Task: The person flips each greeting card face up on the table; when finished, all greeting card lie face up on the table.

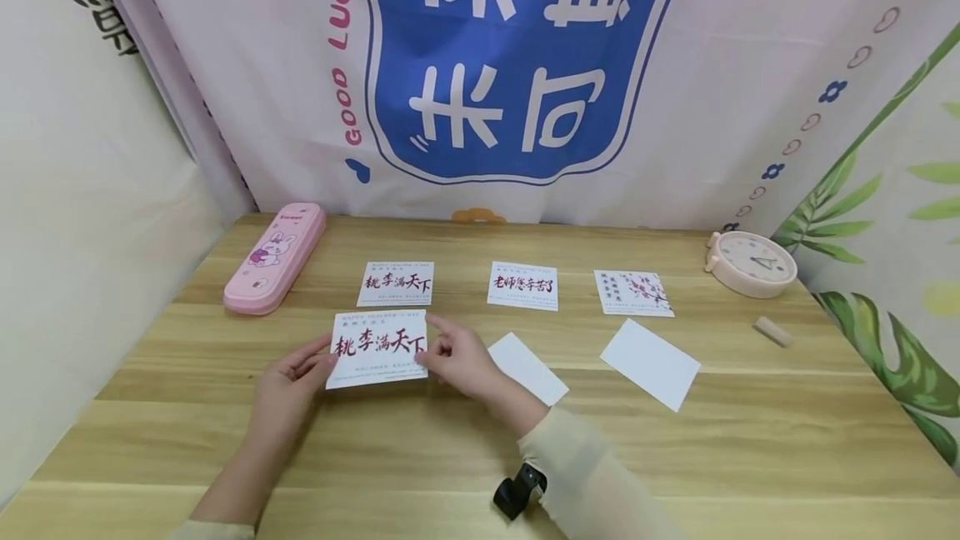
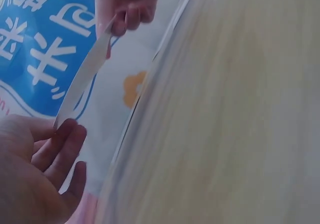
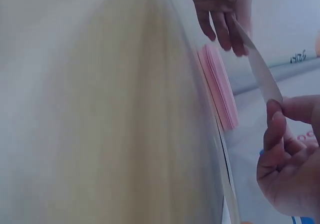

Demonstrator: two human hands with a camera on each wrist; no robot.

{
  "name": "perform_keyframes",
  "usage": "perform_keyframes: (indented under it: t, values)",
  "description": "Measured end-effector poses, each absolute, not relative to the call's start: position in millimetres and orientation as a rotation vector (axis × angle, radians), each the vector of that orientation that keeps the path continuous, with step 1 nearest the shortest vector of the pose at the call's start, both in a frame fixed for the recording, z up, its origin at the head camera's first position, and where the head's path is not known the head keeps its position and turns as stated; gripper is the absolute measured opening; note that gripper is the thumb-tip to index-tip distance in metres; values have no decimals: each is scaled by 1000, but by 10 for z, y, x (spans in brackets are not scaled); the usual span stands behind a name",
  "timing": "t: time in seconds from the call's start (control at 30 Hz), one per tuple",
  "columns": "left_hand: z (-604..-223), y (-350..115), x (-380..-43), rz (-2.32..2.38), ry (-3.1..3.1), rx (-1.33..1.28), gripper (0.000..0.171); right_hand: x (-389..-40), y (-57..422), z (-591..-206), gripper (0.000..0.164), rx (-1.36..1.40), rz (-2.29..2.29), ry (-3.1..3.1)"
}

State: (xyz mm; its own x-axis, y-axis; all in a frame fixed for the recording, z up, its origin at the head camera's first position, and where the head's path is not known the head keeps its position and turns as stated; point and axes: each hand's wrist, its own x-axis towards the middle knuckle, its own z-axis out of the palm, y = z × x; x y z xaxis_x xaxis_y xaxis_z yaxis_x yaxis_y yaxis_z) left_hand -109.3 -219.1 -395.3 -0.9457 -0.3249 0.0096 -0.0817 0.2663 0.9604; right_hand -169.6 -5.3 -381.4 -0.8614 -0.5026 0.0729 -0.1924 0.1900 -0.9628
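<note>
Between the two hands a white card (image 1: 378, 348) with red brush lettering is held up, its printed face towards the head camera. The left hand (image 1: 288, 382) pinches its left edge between thumb and fingers. At the right edge, the right hand (image 1: 465, 361) pinches it with thumb and fingers. Both wrist views show the card (image 2: 87, 74) nearly edge-on and slightly bowed, above the table. Just behind it lies a card (image 1: 395, 284) with matching red lettering. Two more printed cards (image 1: 522, 286) (image 1: 634, 293) lie in the same row to the right.
Two blank white cards (image 1: 528, 369) (image 1: 651, 363) lie askew right of the hands. A pink pencil case (image 1: 275, 259) stands at the back left. At the right are a pink clock (image 1: 752, 263) and a small beige cylinder (image 1: 772, 332). A printed curtain hangs behind the wooden table (image 1: 750, 457).
</note>
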Motion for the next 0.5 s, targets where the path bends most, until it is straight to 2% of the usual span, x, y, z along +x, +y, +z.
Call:
perform_keyframes:
  t: [0.23, 0.33, 0.5]
  values:
    - [-4012, -2380, -1058, -1621, -2503, 284, 45, -1592, -190, -3994, 67, -665, -1668, 2321]
    - [-4075, -2449, -1052, -1532, -2557, 189, 43, -1535, -211, -4057, 55, -677, -1631, 2349]
    - [-4130, -2487, -1064, -1394, -2606, 60, 39, -1485, -221, -4119, 47, -747, -1473, 2478]
